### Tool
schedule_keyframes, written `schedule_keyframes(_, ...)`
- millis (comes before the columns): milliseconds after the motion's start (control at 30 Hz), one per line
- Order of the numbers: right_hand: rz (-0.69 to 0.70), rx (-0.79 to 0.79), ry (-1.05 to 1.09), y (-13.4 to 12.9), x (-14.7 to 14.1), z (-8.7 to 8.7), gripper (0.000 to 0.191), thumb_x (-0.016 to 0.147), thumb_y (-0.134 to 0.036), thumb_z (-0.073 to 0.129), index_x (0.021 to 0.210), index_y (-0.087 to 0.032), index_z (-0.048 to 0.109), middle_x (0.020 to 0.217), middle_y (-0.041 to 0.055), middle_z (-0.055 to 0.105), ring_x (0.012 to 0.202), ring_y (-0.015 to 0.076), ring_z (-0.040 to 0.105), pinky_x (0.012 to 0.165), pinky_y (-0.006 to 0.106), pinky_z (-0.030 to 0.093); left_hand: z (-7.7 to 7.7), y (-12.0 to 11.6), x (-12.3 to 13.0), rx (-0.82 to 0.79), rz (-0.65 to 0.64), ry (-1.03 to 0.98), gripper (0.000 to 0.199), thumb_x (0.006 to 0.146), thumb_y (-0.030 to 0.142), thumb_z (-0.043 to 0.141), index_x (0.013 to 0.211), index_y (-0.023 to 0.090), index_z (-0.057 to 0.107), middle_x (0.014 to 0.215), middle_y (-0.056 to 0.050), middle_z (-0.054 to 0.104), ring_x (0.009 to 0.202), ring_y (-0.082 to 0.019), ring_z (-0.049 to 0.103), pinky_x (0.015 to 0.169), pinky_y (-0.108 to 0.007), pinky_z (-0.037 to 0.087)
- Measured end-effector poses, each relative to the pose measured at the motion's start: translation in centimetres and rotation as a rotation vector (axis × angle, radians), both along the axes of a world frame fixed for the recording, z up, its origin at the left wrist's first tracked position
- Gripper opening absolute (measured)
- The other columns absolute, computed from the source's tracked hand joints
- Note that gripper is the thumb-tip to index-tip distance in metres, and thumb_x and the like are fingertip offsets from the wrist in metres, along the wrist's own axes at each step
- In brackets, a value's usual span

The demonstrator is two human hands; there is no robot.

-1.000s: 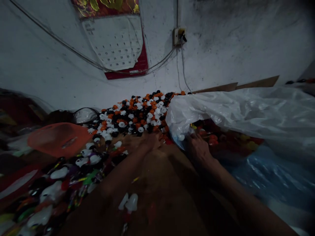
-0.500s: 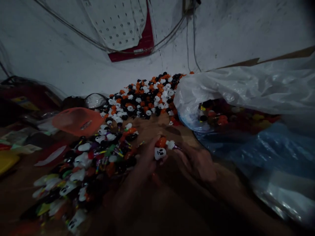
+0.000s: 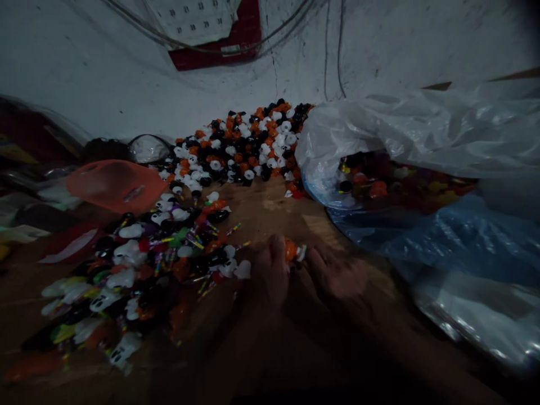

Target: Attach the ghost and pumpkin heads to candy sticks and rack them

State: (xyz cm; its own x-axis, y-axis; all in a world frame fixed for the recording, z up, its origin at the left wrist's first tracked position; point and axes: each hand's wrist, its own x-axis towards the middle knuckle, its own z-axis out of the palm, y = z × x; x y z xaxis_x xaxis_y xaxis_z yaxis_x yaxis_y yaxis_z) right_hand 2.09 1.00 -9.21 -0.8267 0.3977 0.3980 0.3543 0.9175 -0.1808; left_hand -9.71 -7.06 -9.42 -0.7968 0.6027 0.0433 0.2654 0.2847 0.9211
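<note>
My left hand (image 3: 272, 271) is closed around a small orange pumpkin-shaped piece (image 3: 290, 249), low over the wooden tabletop. On its right side the pumpkin has a small white piece (image 3: 301, 252). Close by, my right hand (image 3: 337, 274) has its fingers curled together, tips near the white piece; what they pinch is too dark to make out. Left of my left hand lies a pile of small Halloween figures (image 3: 126, 253), white ghosts and skulls among them, with thin striped sticks. Two white pieces (image 3: 242, 269) rest at the pile's right edge.
Against the wall is a heap of black, orange and white pieces (image 3: 244, 149). On the right lies a large clear plastic bag (image 3: 405, 126) with colourful pieces inside, over blue plastic (image 3: 459, 236). An orange bowl-like item (image 3: 113, 183) lies left. The wooden tabletop (image 3: 270, 208) shows between.
The view has tipped downward. The white skull piece seen at my left hand no longer shows there. White pieces now show at the pile's right edge. My hands stay close together.
</note>
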Motion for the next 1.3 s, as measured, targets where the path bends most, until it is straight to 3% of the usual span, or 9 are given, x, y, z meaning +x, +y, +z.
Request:
schedule_keyframes(200, 0.076, -0.224, -0.115, 0.0, 1.0, 0.3, 0.028, 0.094, -0.025, 0.034, 0.087, -0.022, 0.061, 0.069, 0.0049, 0.064, 0.050, 0.0136, 0.051, 0.047, 0.027, 0.029, 0.3, 0.3, 0.9, -0.030, -0.145, 0.234, 0.030, 0.092, 0.034, 0.034, 0.083, 0.020, 0.058, 0.077, 0.000, 0.062, 0.070, -0.014, 0.056, 0.064, -0.024, 0.037)
schedule_keyframes(367, 0.043, -0.254, -0.111, 0.4, 1.5, 1.8, 0.030, 0.096, -0.031, 0.033, 0.093, -0.021, 0.061, 0.075, 0.0029, 0.066, 0.059, 0.0130, 0.057, 0.053, 0.025, 0.033, 0.5, 0.8, 0.9, 0.048, -0.201, 0.102, 0.036, 0.094, 0.035, 0.029, 0.080, 0.018, 0.057, 0.075, 0.000, 0.058, 0.072, -0.013, 0.054, 0.065, -0.024, 0.038)
schedule_keyframes(533, -0.047, -0.131, -0.208, 0.7, 2.5, 2.1, 0.029, 0.096, -0.035, 0.035, 0.091, -0.018, 0.057, 0.071, 0.0035, 0.065, 0.052, 0.0123, 0.054, 0.047, 0.027, 0.024, 1.6, 0.6, 0.6, -0.011, -0.273, 0.059, 0.035, 0.092, 0.038, 0.035, 0.076, 0.017, 0.057, 0.070, 0.000, 0.054, 0.069, -0.013, 0.050, 0.064, -0.024, 0.036)
schedule_keyframes(600, -0.012, -0.063, -0.183, 1.0, 2.9, 1.7, 0.031, 0.097, -0.035, 0.034, 0.084, -0.018, 0.056, 0.067, 0.0035, 0.063, 0.050, 0.0124, 0.052, 0.046, 0.028, 0.023, 2.1, 0.6, 0.7, -0.064, -0.287, 0.001, 0.035, 0.091, 0.038, 0.037, 0.072, 0.016, 0.058, 0.066, 0.000, 0.053, 0.066, -0.013, 0.050, 0.062, -0.024, 0.035)
schedule_keyframes(700, 0.129, 0.070, -0.081, 1.7, 3.3, 0.8, 0.034, 0.098, -0.029, 0.032, 0.078, -0.017, 0.056, 0.064, 0.0040, 0.060, 0.055, 0.0135, 0.054, 0.050, 0.027, 0.029, 2.5, 0.6, 1.2, -0.148, -0.240, -0.175, 0.039, 0.089, 0.042, 0.038, 0.067, 0.017, 0.058, 0.059, 0.000, 0.052, 0.057, -0.013, 0.049, 0.053, -0.024, 0.034)
schedule_keyframes(800, 0.185, 0.205, -0.029, 2.2, 3.4, 0.0, 0.033, 0.097, -0.018, 0.027, 0.092, -0.016, 0.060, 0.077, 0.0064, 0.065, 0.064, 0.0145, 0.057, 0.056, 0.028, 0.036, 2.2, 0.6, 1.5, -0.252, -0.170, -0.307, 0.047, 0.086, 0.054, 0.038, 0.057, 0.019, 0.052, 0.046, 0.002, 0.046, 0.042, -0.013, 0.046, 0.043, -0.025, 0.030)
schedule_keyframes(933, 0.175, 0.300, -0.066, 2.2, 3.6, -0.3, 0.034, 0.094, -0.010, 0.026, 0.104, -0.015, 0.058, 0.090, 0.0088, 0.067, 0.070, 0.0159, 0.059, 0.061, 0.029, 0.042, 1.5, 0.6, 1.9, -0.269, -0.157, -0.181, 0.051, 0.085, 0.056, 0.039, 0.053, 0.019, 0.051, 0.047, 0.001, 0.048, 0.046, -0.013, 0.047, 0.048, -0.025, 0.030)
schedule_keyframes(1133, 0.185, 0.119, -0.081, 1.5, 4.2, -0.7, 0.024, 0.088, -0.011, 0.036, 0.096, -0.015, 0.058, 0.077, 0.0065, 0.063, 0.065, 0.0174, 0.058, 0.057, 0.029, 0.042, 1.1, 1.0, 3.3, -0.202, -0.059, -0.006, 0.035, 0.087, 0.043, 0.043, 0.067, 0.019, 0.057, 0.059, -0.001, 0.054, 0.058, -0.014, 0.051, 0.056, -0.024, 0.033)
schedule_keyframes(1300, 0.196, -0.221, 0.017, 1.4, 4.5, -0.8, 0.020, 0.088, -0.016, 0.038, 0.089, -0.017, 0.058, 0.070, 0.0056, 0.062, 0.059, 0.0180, 0.057, 0.051, 0.029, 0.038, 0.2, 1.1, 3.5, -0.059, -0.170, 0.122, 0.029, 0.091, 0.035, 0.038, 0.070, 0.019, 0.052, 0.063, 0.001, 0.054, 0.061, -0.012, 0.050, 0.060, -0.023, 0.035)
